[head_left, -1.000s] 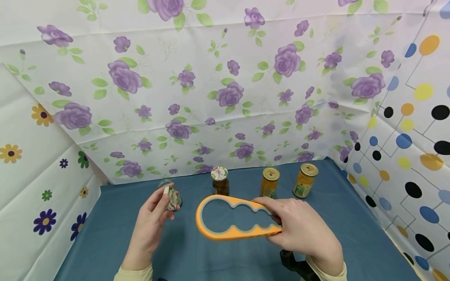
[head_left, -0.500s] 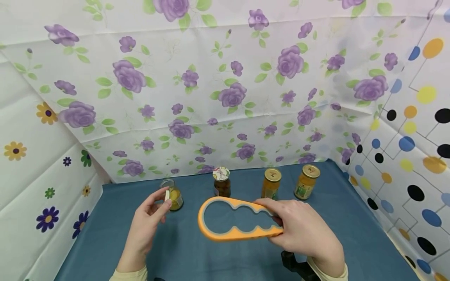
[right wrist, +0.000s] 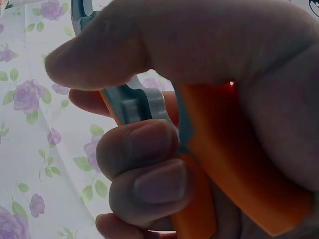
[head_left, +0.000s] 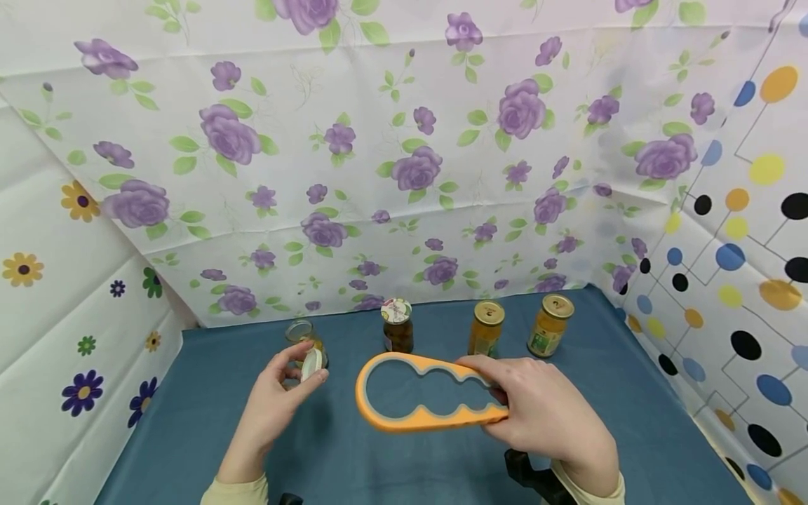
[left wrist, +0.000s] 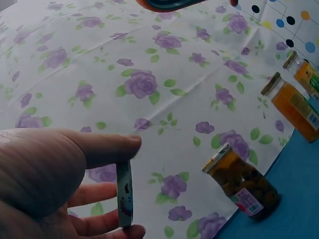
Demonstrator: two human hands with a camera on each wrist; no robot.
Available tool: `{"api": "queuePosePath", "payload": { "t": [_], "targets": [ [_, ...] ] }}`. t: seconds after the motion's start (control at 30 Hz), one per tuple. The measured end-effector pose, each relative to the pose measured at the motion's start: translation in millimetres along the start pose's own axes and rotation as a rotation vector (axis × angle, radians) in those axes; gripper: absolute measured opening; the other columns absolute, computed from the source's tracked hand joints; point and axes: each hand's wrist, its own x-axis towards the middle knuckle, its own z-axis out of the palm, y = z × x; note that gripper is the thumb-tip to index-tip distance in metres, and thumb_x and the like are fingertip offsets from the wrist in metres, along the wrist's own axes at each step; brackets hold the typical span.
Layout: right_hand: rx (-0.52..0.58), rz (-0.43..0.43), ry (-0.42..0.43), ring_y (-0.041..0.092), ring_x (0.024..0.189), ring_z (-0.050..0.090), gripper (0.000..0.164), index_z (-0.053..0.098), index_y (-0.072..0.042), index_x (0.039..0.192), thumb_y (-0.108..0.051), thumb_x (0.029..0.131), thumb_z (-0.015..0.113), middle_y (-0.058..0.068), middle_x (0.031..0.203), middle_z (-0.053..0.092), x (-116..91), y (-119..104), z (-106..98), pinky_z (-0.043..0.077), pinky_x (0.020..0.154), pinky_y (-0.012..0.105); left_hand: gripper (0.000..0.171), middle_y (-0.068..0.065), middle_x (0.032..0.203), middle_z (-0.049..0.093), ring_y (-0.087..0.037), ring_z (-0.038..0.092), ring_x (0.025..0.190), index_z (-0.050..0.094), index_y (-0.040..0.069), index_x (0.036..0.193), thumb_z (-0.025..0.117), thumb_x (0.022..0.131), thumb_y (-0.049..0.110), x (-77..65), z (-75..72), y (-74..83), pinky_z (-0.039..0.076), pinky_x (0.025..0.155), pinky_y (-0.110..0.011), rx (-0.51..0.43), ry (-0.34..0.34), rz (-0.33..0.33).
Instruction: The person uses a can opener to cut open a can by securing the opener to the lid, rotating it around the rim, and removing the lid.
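Observation:
My left hand (head_left: 271, 400) pinches a jar lid (head_left: 311, 365) between thumb and fingers, its pale inner side turned toward the head camera. The left wrist view shows the lid (left wrist: 124, 194) edge-on, with a patterned outside. Just behind that hand stands a lidless glass jar (head_left: 299, 331), partly hidden by the lid and fingers. My right hand (head_left: 543, 407) grips the handle end of an orange jar opener (head_left: 404, 425) with grey wavy inner edges, held over the blue cloth. In the right wrist view, fingers curl around the orange handles (right wrist: 239, 164).
A jar of dark contents with a patterned lid (head_left: 397, 326) stands at the back middle. Two gold-lidded jars, one (head_left: 486, 328) nearer the middle and one (head_left: 550, 325) at right, stand farther along. Patterned sheets (head_left: 353, 175) rise behind the blue-covered table (head_left: 379, 470).
My left hand has turned the lid over, from its patterned outside facing the head camera to its pale inside, beside the open jar. The right hand and jar opener have hardly moved.

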Motion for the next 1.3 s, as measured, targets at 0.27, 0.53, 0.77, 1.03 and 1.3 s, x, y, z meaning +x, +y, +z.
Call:
{"api": "queuePosePath", "payload": {
  "t": [0.27, 0.53, 0.77, 1.03, 1.3],
  "targets": [
    [-0.022, 0.012, 0.008, 0.002, 0.059, 0.039, 0.067, 0.066, -0.030, 0.144, -0.016, 0.083, 0.090, -0.021, 0.069, 0.045, -0.4, -4.8, 1.6, 0.035, 0.054, 0.025, 0.067, -0.019, 0.148, 0.053, -0.029, 0.056, 0.107, 0.057, 0.006, 0.153, 0.084, 0.097, 0.030, 4.0, 9.6, -15.4, 0.050, 0.080, -0.044, 0.294, 0.001, 0.057],
    [-0.067, 0.005, 0.055, 0.001, 0.058, 0.040, 0.063, 0.067, -0.029, 0.142, -0.019, 0.084, 0.091, -0.023, 0.070, 0.046, 1.3, -6.8, 5.9, 0.036, 0.052, 0.024, 0.064, -0.026, 0.141, 0.057, -0.042, 0.062, 0.117, 0.062, -0.003, 0.146, 0.088, 0.092, 0.022, 16.7, 22.0, -46.5, 0.053, 0.090, -0.059, 0.373, 0.020, 0.033],
    [-0.077, -0.065, 0.004, 0.002, 0.057, 0.037, 0.061, 0.069, -0.025, 0.141, -0.023, 0.084, 0.093, -0.021, 0.070, 0.046, 17.5, -4.6, 17.4, 0.034, 0.053, 0.024, 0.062, -0.029, 0.141, 0.059, -0.048, 0.058, 0.124, 0.066, -0.004, 0.140, 0.091, 0.089, 0.023, 30.8, 30.2, -72.0, 0.050, 0.096, -0.064, 0.470, 0.063, -0.022],
    [-0.116, -0.044, -0.109, 0.000, 0.061, 0.047, 0.062, 0.071, -0.024, 0.139, -0.020, 0.082, 0.094, -0.019, 0.085, 0.064, 22.8, 14.3, 41.9, 0.043, 0.055, 0.025, 0.059, -0.029, 0.136, 0.063, -0.049, 0.059, 0.123, 0.071, -0.002, 0.132, 0.095, 0.083, 0.021, 36.0, 35.0, -79.3, 0.050, 0.097, -0.065, 0.537, 0.104, -0.004],
    [-0.168, 0.007, -0.067, 0.000, 0.061, 0.045, 0.064, 0.071, -0.024, 0.139, -0.021, 0.080, 0.096, -0.019, 0.079, 0.061, 12.2, 25.3, 39.0, 0.040, 0.053, 0.025, 0.055, -0.027, 0.128, 0.065, -0.049, 0.058, 0.118, 0.073, 0.000, 0.123, 0.099, 0.078, 0.019, 38.8, 40.8, -83.6, 0.051, 0.091, -0.063, 0.549, 0.146, 0.026]
  ]
}}
